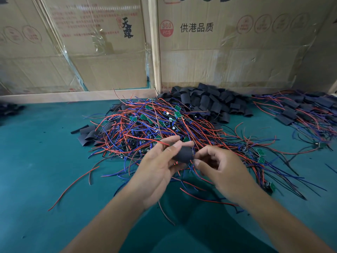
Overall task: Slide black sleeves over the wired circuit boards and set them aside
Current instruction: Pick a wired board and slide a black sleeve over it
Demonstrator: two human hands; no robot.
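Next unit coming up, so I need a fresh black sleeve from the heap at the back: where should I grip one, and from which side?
Probably take a sleeve on the near right edge of the sleeve heap, such as the one at. It stands clear of the wire pile. Come from the front and pinch its flat faces mid-length with the fingers, leaving the ends open.

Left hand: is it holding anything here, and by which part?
The left hand grips a black sleeve around its middle, thumb in front and fingers behind. The right hand pinches at the sleeve's right end; what it pinches cannot be told.
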